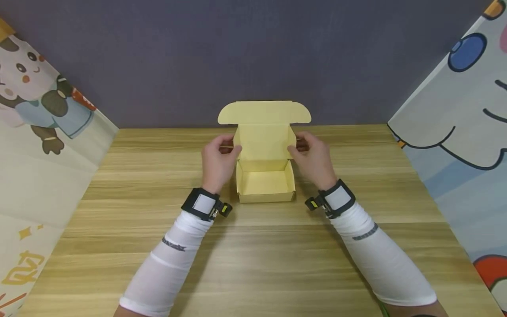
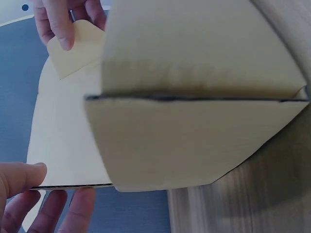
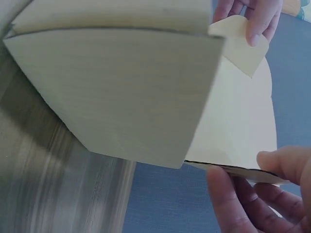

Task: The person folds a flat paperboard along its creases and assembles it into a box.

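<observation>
A small pale-yellow cardboard box (image 1: 266, 182) sits on the table with its inside bare. Its lid (image 1: 263, 141) stands raised at the back, side flaps angled forward and a wide rounded front flap (image 1: 264, 112) spread at the top. At the lid's left side, my left hand (image 1: 219, 158) pinches the edge between thumb and fingers, the thumb on the inner face. My right hand (image 1: 314, 158) pinches the right side flap (image 2: 80, 46) in the same way. Both wrist views show the fingers behind the cardboard, partly hidden by it.
The wood-grain table (image 1: 261, 259) meets a dark blue-grey wall (image 1: 253, 57) close behind the box. Cartoon-printed panels stand at the left (image 1: 43, 145) and right (image 1: 455, 145) sides.
</observation>
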A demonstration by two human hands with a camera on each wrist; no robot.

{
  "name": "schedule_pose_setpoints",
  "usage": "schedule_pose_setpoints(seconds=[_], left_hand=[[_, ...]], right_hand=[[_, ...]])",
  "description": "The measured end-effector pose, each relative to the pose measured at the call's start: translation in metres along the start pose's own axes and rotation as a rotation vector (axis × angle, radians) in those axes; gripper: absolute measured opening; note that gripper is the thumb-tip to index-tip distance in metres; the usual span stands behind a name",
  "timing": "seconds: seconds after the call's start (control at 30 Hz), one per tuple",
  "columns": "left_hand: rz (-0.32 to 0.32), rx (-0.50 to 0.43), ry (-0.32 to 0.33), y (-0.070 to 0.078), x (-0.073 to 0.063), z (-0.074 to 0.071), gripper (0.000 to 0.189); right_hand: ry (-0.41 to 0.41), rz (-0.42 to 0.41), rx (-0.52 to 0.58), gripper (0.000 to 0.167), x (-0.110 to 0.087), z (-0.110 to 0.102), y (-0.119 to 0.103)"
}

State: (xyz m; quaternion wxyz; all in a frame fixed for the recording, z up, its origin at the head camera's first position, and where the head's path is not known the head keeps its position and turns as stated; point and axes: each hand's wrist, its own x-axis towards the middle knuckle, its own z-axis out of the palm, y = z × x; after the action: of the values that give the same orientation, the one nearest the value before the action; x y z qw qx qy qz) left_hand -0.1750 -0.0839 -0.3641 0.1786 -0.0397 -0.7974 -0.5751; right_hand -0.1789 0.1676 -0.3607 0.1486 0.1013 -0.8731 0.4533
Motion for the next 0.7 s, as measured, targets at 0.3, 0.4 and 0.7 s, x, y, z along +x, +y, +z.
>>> schedule_pose_setpoints(seconds=[0.3, 0.4, 0.7], left_hand=[[0.024, -0.026, 0.017, -0.006, -0.008, 0.003, 0.033], [0.034, -0.040, 0.016, -0.008, -0.010, 0.003, 0.032], [0.046, -0.172, -0.069, -0.014, -0.019, -0.002, 0.033]], right_hand=[[-0.004, -0.018, 0.049, 0.031, -0.008, 0.003, -0.003], [-0.002, -0.038, 0.082, 0.031, -0.010, 0.004, -0.001], [-0.039, -0.068, 0.219, 0.040, -0.021, 0.005, 0.009]])
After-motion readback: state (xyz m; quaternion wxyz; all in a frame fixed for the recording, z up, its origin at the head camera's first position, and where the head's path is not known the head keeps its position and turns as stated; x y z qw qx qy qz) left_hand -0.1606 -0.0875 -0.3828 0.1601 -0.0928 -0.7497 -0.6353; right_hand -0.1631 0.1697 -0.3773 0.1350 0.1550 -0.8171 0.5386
